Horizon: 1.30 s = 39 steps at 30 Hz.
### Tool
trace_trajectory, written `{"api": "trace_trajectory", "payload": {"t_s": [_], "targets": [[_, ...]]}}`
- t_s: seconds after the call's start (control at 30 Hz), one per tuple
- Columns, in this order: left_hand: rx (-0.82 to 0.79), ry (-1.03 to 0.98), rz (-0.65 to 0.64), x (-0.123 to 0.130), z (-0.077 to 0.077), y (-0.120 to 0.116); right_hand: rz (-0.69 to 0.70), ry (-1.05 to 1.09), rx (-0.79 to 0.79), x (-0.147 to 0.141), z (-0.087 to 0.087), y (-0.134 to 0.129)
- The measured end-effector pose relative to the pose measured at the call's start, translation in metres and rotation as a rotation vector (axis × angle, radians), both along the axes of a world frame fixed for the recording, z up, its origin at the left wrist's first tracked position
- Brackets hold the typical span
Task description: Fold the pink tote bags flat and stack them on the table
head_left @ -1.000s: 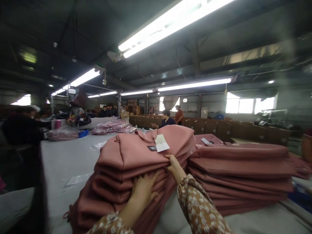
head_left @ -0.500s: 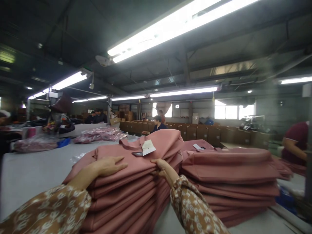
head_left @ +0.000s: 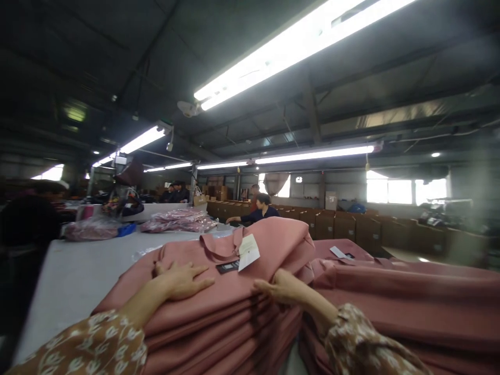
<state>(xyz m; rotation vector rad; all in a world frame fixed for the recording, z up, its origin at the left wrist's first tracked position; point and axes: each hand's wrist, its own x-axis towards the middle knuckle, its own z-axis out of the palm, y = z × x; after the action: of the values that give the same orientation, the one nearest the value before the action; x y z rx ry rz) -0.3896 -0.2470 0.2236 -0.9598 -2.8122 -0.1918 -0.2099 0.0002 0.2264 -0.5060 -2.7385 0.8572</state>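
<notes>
A tall stack of pink leather-look bags [head_left: 219, 317] stands in front of me, the pieces lying flat on one another. On the top pink bag [head_left: 281, 239] are a strap-like handle [head_left: 222, 250], a pale paper tag [head_left: 249, 252] and a dark label [head_left: 228, 267]. My left hand [head_left: 182, 281] lies flat on its upper face, fingers spread. At the right front edge, my right hand [head_left: 283, 287] grips the same bag, thumb pointing left; its other fingers are partly hidden.
A second pink stack [head_left: 406, 291] stands close on the right. Plastic-wrapped pink pieces [head_left: 179, 219] lie on the white table [head_left: 78, 265] at the back left. Beyond it, a person in dark clothing [head_left: 261, 211] is near a row of cardboard boxes [head_left: 339, 226].
The view has turned left and tipped up slightly, so the background sits further right and lower. My right hand has slid right along the top bag's edge. My left hand remains flat on it.
</notes>
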Motion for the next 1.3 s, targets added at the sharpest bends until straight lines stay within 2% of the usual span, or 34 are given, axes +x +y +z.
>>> {"api": "trace_trajectory", "payload": {"t_s": [0.13, 0.2, 0.23, 0.3, 0.43, 0.53, 0.73, 0.93, 1.17, 1.3], "targets": [[-0.072, -0.078, 0.035, 0.009, 0.006, -0.001, -0.060, 0.287, 0.459, -0.014, 0.057, 0.020], [-0.071, -0.108, 0.036, 0.011, 0.009, -0.002, -0.100, 0.326, 0.624, -0.030, 0.072, 0.043], [-0.074, -0.118, 0.035, 0.011, 0.010, -0.003, -0.130, 0.314, 0.686, -0.037, 0.073, 0.057], [-0.083, -0.127, 0.031, 0.010, 0.010, -0.006, -0.203, 0.252, 0.764, -0.048, 0.064, 0.085], [-0.108, -0.147, 0.042, 0.009, 0.011, -0.010, -0.266, 0.090, 0.813, -0.065, 0.028, 0.121], [-0.134, -0.186, 0.044, 0.007, 0.011, -0.008, -0.270, -0.009, 0.819, -0.078, 0.009, 0.131], [-0.139, -0.194, 0.074, 0.010, 0.010, 0.001, -0.247, -0.148, 0.783, -0.091, -0.016, 0.137], [-0.157, -0.202, 0.083, 0.014, 0.010, 0.004, -0.260, -0.119, 0.795, -0.093, -0.027, 0.140], [-0.126, -0.219, 0.062, 0.008, 0.000, 0.006, -0.326, 0.066, 0.803, -0.083, -0.040, 0.135], [-0.106, -0.226, 0.023, 0.006, -0.003, 0.006, -0.446, 0.156, 0.721, -0.074, -0.033, 0.132]]}}
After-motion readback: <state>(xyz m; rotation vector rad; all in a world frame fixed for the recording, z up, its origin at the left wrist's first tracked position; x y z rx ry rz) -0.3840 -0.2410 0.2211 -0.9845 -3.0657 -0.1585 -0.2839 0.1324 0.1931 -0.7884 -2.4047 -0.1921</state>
